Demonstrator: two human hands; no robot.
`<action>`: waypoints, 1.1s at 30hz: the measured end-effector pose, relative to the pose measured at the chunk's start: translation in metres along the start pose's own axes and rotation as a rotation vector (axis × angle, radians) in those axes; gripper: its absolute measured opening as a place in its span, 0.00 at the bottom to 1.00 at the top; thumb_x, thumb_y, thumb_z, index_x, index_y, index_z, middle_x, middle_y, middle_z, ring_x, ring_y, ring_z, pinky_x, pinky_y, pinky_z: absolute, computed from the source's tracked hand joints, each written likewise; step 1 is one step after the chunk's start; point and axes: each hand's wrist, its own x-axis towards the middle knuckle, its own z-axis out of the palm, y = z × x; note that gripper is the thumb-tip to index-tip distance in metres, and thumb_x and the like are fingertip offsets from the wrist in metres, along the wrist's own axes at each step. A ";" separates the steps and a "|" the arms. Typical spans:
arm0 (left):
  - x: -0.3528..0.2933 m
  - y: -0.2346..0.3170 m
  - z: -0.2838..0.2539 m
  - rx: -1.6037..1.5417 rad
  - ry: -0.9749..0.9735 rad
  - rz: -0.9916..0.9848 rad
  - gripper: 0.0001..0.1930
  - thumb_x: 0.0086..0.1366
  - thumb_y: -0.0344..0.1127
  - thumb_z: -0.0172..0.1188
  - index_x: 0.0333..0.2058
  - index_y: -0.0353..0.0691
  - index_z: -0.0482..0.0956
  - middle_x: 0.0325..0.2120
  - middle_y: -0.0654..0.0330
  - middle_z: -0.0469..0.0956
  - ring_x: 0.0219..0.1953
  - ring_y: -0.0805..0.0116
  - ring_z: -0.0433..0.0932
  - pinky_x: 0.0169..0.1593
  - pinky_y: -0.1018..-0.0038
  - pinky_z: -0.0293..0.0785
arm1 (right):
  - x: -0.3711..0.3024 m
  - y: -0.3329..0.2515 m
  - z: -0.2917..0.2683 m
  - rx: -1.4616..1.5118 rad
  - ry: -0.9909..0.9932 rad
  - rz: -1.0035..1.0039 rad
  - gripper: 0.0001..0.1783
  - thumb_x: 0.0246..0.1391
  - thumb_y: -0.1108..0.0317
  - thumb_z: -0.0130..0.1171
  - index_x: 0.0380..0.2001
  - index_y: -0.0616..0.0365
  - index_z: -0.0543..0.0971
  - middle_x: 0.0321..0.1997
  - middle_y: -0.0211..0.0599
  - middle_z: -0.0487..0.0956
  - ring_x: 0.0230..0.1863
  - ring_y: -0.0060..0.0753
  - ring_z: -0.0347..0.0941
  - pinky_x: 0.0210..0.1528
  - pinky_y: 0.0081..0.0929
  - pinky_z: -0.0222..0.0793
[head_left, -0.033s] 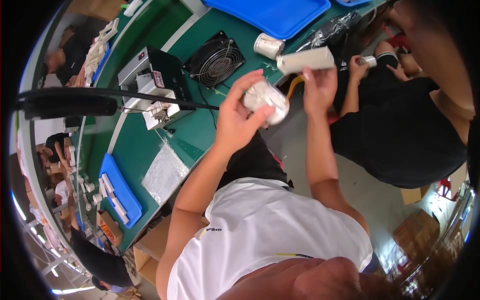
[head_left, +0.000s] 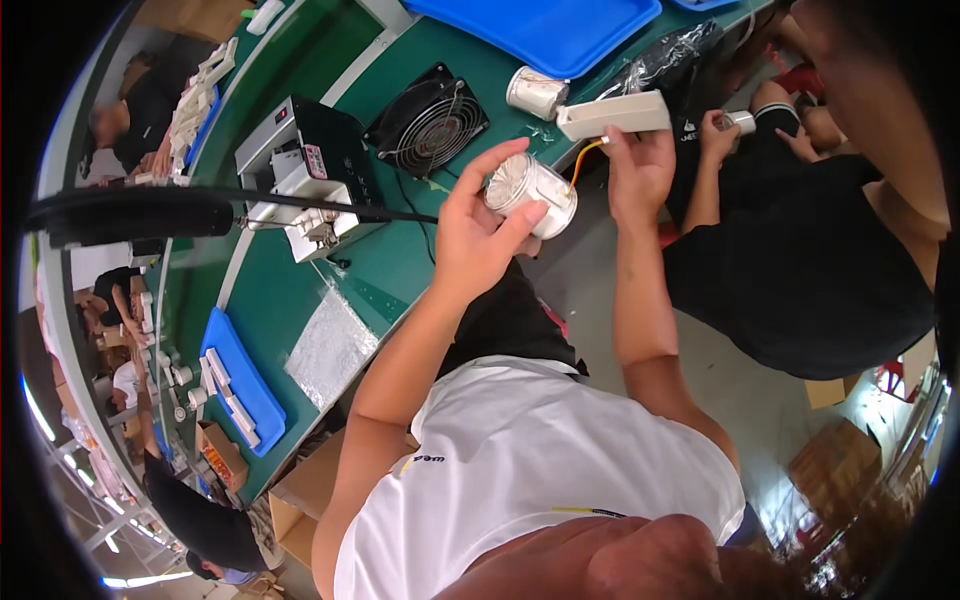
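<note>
My left hand (head_left: pixel 474 232) is wrapped round a white cylindrical part (head_left: pixel 552 202), with its thumb on the side wall. The end facing left has a ring of fin-like ribs. Yellow and red wires (head_left: pixel 577 165) rise from the cylinder toward my right hand (head_left: pixel 643 182). That hand grips a long white plastic casing (head_left: pixel 618 114), held slightly tilted, thumb on its near side. A hollow with a raised rim shows along the casing's upper face. Casing and cylinder are apart. A second white cylinder (head_left: pixel 537 93) stands on the bench beyond them.
A black fan (head_left: pixel 432 122) and a bench machine (head_left: pixel 312 180) stand on the green bench (head_left: pixel 270 290). A black rod-like tool (head_left: pixel 140 220) crosses at left. Blue trays (head_left: pixel 545 30) lie at the back, and bubble wrap (head_left: pixel 332 345) near the edge. A co-worker (head_left: pixel 800 260) sits close at right.
The cylinder has turned slightly in my left hand and is sharper, showing its ribbed end. The casing has tipped, so its hollow side is more visible.
</note>
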 end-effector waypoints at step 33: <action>0.017 -0.019 -0.006 -0.133 -0.063 -0.120 0.37 0.59 0.33 0.69 0.66 0.39 0.63 0.45 0.59 0.75 0.45 0.71 0.76 0.48 0.73 0.75 | 0.009 -0.023 -0.031 0.624 -0.386 -0.104 0.36 0.60 0.82 0.51 0.70 0.55 0.58 0.64 0.51 0.71 0.62 0.61 0.71 0.68 0.62 0.60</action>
